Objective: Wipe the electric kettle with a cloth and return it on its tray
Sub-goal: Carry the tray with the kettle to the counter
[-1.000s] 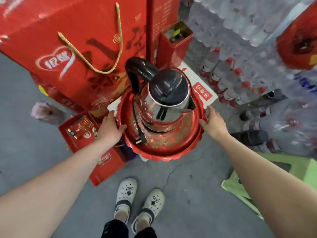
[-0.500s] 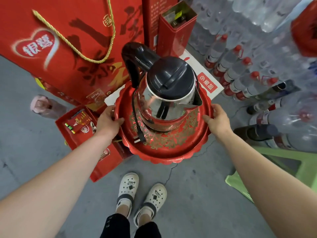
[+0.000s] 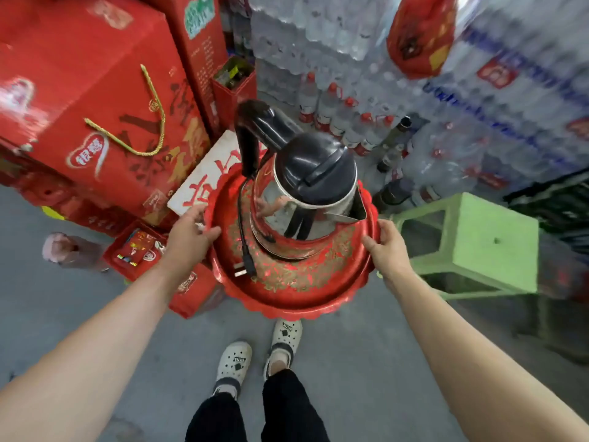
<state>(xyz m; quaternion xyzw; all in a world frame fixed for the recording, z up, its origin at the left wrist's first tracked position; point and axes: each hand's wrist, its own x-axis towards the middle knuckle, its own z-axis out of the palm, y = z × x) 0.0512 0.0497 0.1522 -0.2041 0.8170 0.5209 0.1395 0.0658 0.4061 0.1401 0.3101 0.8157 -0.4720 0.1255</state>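
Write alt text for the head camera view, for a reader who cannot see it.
Seen from above, a person's left hand and right hand grip opposite rims of a round red tray carrying a steel electric kettle with its black cord. Red gift boxes, stacked bottled water and a green stool surround them.

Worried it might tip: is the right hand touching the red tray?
Touching. The head view shows the right hand gripping the red tray at its scalloped rim, fingers curled over the edge.
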